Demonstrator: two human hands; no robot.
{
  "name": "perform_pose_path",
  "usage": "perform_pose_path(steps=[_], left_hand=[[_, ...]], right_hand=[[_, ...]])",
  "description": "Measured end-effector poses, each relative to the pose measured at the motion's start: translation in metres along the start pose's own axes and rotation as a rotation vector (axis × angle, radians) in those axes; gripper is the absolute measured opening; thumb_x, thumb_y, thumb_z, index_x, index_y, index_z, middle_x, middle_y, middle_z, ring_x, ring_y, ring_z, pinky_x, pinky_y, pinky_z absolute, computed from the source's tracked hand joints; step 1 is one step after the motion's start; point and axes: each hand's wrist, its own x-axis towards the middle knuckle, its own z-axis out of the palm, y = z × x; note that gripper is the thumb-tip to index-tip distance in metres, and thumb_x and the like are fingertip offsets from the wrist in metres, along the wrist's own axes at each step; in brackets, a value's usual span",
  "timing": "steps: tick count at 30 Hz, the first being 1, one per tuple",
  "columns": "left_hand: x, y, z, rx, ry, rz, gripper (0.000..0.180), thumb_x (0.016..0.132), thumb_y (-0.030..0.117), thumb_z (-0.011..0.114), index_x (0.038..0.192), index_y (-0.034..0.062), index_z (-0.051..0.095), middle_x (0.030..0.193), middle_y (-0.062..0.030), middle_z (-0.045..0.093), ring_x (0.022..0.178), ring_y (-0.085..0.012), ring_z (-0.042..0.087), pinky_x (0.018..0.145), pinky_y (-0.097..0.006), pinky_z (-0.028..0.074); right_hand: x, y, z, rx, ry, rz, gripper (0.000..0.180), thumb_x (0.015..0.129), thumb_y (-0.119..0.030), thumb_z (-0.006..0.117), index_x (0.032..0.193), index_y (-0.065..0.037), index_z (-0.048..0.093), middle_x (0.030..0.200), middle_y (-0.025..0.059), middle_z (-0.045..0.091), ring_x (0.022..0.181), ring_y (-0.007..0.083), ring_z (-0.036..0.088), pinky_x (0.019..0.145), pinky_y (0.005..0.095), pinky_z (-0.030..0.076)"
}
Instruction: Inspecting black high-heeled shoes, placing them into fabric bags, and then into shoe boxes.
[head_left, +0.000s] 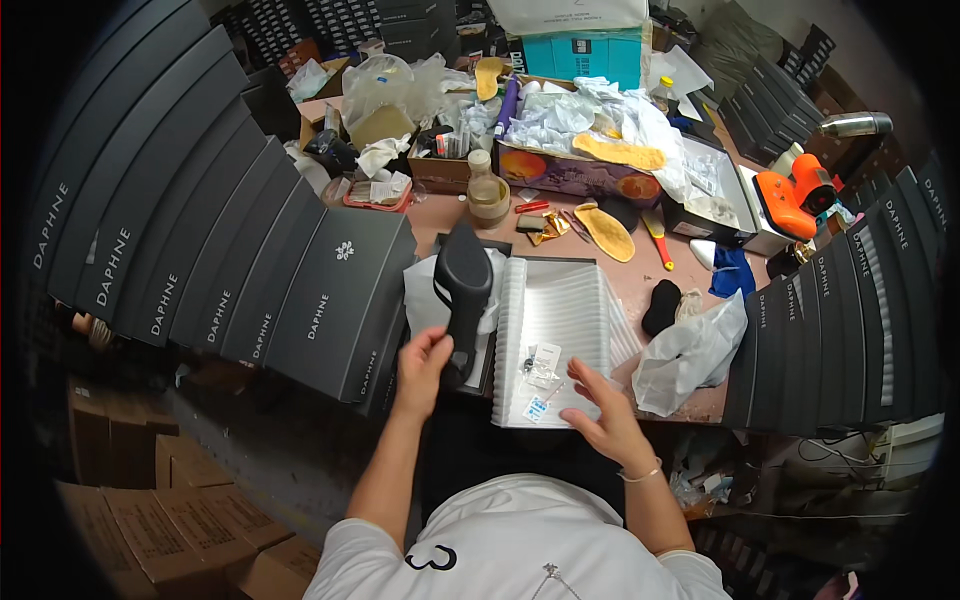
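My left hand (423, 368) is closed round the heel end of a black high-heeled shoe (465, 280), whose dark sole faces up and toe points away from me. Beneath it lies white tissue paper (421, 292) in a dark box part. To the right is an open shoebox lined with ribbed white padding (515, 300); small clear packets and a white tag (544, 362) rest in it. Over the box's near right side hovers my right hand (602, 412), fingers spread and nothing in them.
Dark shoeboxes (330, 300) stand in a row at left, more boxes (800, 330) at right. Crumpled white paper (690, 355), yellow insoles (606, 232), a brush (657, 238), a bottle (484, 180) and an orange tool (790, 198) lie about the table. Brown cartons (180, 530) sit lower left.
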Motion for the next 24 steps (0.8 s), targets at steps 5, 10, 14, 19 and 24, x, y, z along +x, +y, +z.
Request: perform_pose_path(steps=[5,10,14,19,24], left_hand=[[-0.056,0.010,0.076,0.241,-0.413,0.224,0.027,0.084,0.008,0.070,0.108,0.0000,0.062,0.097,-0.0062,0.062,0.089,-0.0143,0.060,0.074,-0.026,0.051],[0.093,0.011,0.060,0.749,0.061,0.425,0.055,0.088,0.036,0.065,0.124,-0.0034,0.052,0.109,-0.0223,0.060,0.095,-0.0321,0.059,0.078,-0.038,0.049],[0.217,-0.098,-0.003,0.384,-0.040,-0.397,0.053,0.086,0.038,0.068,0.110,-0.0081,0.061,0.092,-0.0139,0.066,0.076,-0.0217,0.064,0.071,-0.033,0.051],[0.139,-0.003,0.064,0.202,-0.155,0.100,0.022,0.092,0.015,0.061,0.102,-0.0034,0.067,0.078,0.0036,0.062,0.065,-0.0020,0.050,0.056,-0.018,0.039],[0.016,0.075,0.071,0.325,-0.353,0.404,0.015,0.091,0.011,0.063,0.098,-0.0018,0.068,0.079,0.0056,0.060,0.068,-0.0011,0.049,0.059,-0.017,0.039]], right_hand=[[0.003,0.061,0.053,0.891,-0.141,0.168,0.093,0.077,-0.049,0.070,0.144,0.002,0.030,0.140,0.0138,0.044,0.128,0.0222,0.043,0.104,0.0354,0.037],[-0.039,0.037,-0.012,0.652,0.057,0.284,0.085,0.081,-0.053,0.064,0.136,0.006,0.037,0.092,0.0160,0.064,0.077,0.0220,0.065,0.069,0.0325,0.053],[-0.049,0.013,-0.021,0.691,-0.167,0.334,0.069,0.084,-0.044,0.066,0.129,0.006,0.049,0.112,0.0112,0.062,0.091,0.0132,0.060,0.085,0.0272,0.047],[-0.046,-0.011,-0.026,0.566,-0.272,0.168,0.058,0.084,-0.030,0.066,0.129,0.004,0.050,0.133,0.0139,0.050,0.117,0.0179,0.047,0.099,0.0327,0.037],[0.009,-0.033,-0.020,0.390,-0.532,0.159,0.059,0.088,-0.036,0.064,0.127,0.004,0.046,0.105,0.0074,0.058,0.097,0.0144,0.052,0.087,0.0267,0.043]])
